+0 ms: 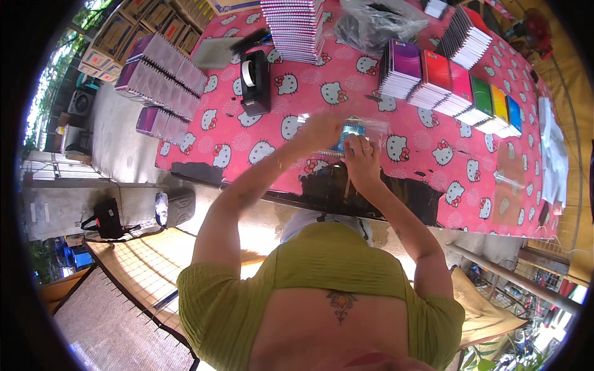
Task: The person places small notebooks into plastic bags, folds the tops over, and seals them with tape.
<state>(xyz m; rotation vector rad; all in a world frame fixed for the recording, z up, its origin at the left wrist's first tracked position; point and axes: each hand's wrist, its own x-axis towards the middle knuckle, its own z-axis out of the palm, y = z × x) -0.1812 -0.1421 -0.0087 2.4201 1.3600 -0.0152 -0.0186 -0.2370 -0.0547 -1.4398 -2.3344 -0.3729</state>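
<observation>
Your left hand (318, 131) and right hand (361, 157) both clamped on spiral notebook (350, 132) in clear sleeve. Light, stiffish; film slippery. Grip edges.

Outdoor stationery packing stall. Stacked notebooks (451, 80) cover a pink cartoon-cat table (433, 179). Cardboard boxes (133, 28) line the pavement.

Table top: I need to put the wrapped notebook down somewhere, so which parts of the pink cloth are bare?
Bare cloth lies right of the hands, below the coloured notebook row, out to the table edge. Another patch sits between the tape dispenser and the left hand. The far side is crowded: a spiral notebook stack, a plastic bag.
</observation>
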